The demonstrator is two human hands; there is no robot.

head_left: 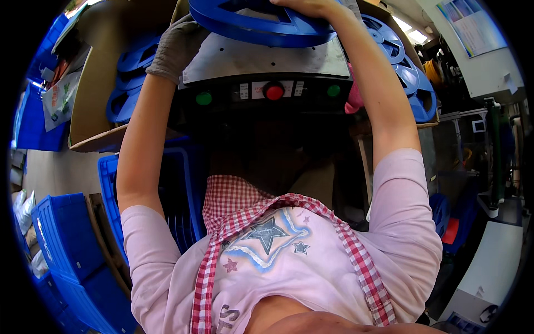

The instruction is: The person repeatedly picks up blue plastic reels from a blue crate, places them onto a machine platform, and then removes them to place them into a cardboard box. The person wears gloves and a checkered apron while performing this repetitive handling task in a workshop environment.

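Note:
A large blue plastic reel [261, 34] is at the top edge of the head view, above the grey metal top [239, 61] of a machine. My left hand [179, 47], in a grey knitted glove, grips the reel's left rim, its fingertips hidden behind it. My bare right hand [311, 8] holds the reel's far right side and is partly cut off by the picture's edge. Below, the machine's dark front carries a red button [273, 92] between two green ones, the left green button [203, 98] and the right green button [334, 91].
An open cardboard box [94, 106] with several blue reels [125, 92] stands left of the machine. More blue reels [409, 75] lie in a box to the right. Blue plastic crates [69, 234] are stacked at the lower left. Another blue bin [192, 189] stands below my left forearm.

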